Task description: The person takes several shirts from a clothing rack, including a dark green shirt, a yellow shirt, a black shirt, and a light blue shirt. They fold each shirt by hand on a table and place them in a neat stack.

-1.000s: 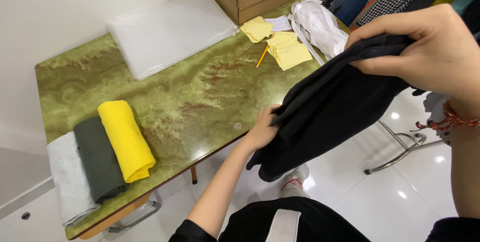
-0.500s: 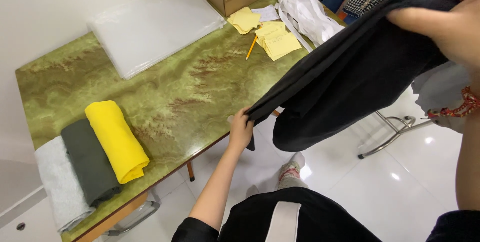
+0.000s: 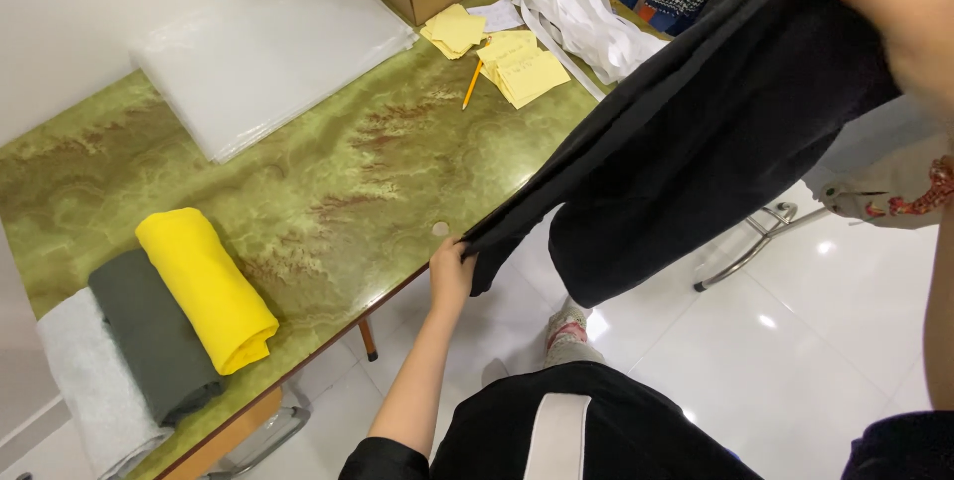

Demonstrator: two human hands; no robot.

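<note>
Black cloth (image 3: 715,132) held in the air, stretched slantwise across the right half of the frame, from lower centre up to the upper right corner, with a loose fold hanging below the middle over the white floor. Left hand (image 3: 452,276) at lower centre, just off the table (image 3: 328,172) edge, thumb and fingers pressed together in a pinch on the cloth's lower corner. Right hand (image 3: 894,23) at upper right, blurred, fingers curled over the cloth's top edge; could not tell how tightly closed. Lay on the green table: yellow roll (image 3: 204,286), grey roll (image 3: 149,336) and white roll (image 3: 89,391) side by side at lower left, clear sheets (image 3: 268,43) at upper left, yellow notes (image 3: 527,68) and a pencil (image 3: 472,85) at top centre, near the taut edge of the cloth. Judged as risks: lower corner slipping free, gripped by so little fabric under such tension; hanging fold dropping to the floor if either end went slack; pencil and notes swept off the table if the stretched edge swung left across them.
</note>
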